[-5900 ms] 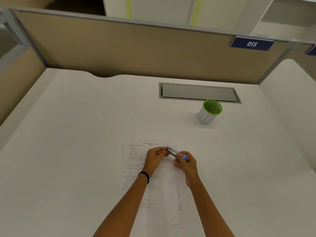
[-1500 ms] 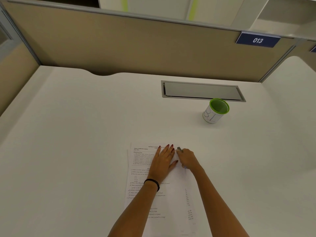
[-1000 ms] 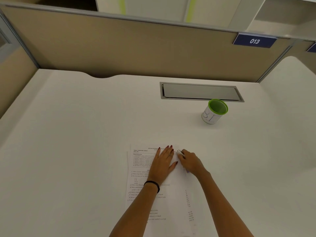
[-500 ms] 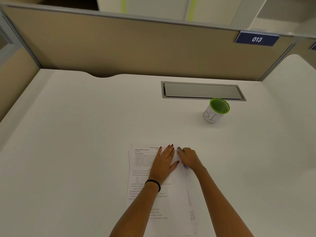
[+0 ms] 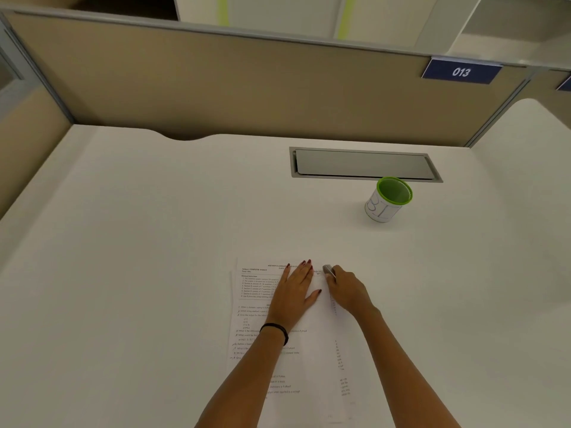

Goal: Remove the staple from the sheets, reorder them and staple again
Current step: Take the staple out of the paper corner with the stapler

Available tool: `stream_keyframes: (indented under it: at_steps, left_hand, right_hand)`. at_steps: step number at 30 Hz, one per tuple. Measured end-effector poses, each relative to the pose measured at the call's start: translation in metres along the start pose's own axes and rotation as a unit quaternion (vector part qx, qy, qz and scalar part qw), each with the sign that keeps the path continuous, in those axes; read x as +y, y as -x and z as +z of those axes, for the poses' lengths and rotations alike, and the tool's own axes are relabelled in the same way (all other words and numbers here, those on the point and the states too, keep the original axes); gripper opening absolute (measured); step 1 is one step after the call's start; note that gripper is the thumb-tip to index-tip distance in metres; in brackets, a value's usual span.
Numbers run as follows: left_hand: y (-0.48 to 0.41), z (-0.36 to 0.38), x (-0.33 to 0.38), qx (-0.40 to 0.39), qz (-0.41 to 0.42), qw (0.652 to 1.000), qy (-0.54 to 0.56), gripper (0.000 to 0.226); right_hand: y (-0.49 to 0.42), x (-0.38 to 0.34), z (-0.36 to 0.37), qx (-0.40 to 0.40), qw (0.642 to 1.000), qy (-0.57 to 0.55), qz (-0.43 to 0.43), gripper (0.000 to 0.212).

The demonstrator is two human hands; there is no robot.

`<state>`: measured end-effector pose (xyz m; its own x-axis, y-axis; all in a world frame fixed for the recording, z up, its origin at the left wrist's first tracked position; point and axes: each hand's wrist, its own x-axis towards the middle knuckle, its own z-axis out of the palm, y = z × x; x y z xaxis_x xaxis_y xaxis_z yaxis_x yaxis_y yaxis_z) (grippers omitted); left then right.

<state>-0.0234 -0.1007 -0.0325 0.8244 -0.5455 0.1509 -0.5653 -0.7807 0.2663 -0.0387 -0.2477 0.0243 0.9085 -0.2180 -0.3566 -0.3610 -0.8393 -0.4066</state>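
One view is supplied, taken from a head-worn wide-angle camera. It is aimed forward and steeply down over the white desk point(image 5: 139, 242), at arm's length. The partition wall point(image 5: 216, 88) is included along the top. Straight edges are bowed.

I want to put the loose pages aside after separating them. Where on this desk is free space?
Bare desk stretches left of the sheets, up to the partition. Another free patch lies right of the right hand, below the green cup. Crowded only at the sheets' top edge, where the left hand and the stapler meet.
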Motion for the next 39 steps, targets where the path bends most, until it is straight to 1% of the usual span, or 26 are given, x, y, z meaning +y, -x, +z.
stream_keyframes:
  at_steps: [4,9,13,23,27,33,39]
  left_hand:
    - [0.000,0.001,-0.001,-0.011,-0.001,1.000,0.020,0.057]
    - [0.000,0.002,-0.001,-0.007,-0.008,0.997,0.077,0.062]
    - [-0.002,0.001,-0.002,-0.012,-0.027,0.993,0.111,0.069]
    - [-0.002,0.003,-0.003,-0.019,-0.032,0.994,0.104,0.071]
    - [-0.002,0.004,-0.004,-0.022,-0.033,0.994,0.105,0.071]
    - [-0.001,0.003,-0.002,-0.023,-0.021,0.996,0.080,0.067]
    - [-0.001,0.006,-0.005,-0.029,-0.022,0.997,0.061,0.067]
  right_hand:
    - [0.001,0.002,0.001,-0.006,0.995,0.091,-0.044,0.030]
    - [-0.001,-0.002,0.000,-0.012,0.985,0.159,-0.068,0.028]
    - [-0.003,-0.003,-0.001,-0.018,0.983,0.167,-0.076,0.025]
    - [-0.002,-0.001,0.004,-0.006,0.972,0.209,-0.111,0.025]
    - [-0.001,-0.006,0.010,-0.005,0.973,0.209,-0.097,0.025]
    - [0.001,-0.010,0.022,0.014,0.985,0.160,-0.063,0.026]
    - [0.001,-0.011,0.027,0.019,0.986,0.154,-0.056,0.028]
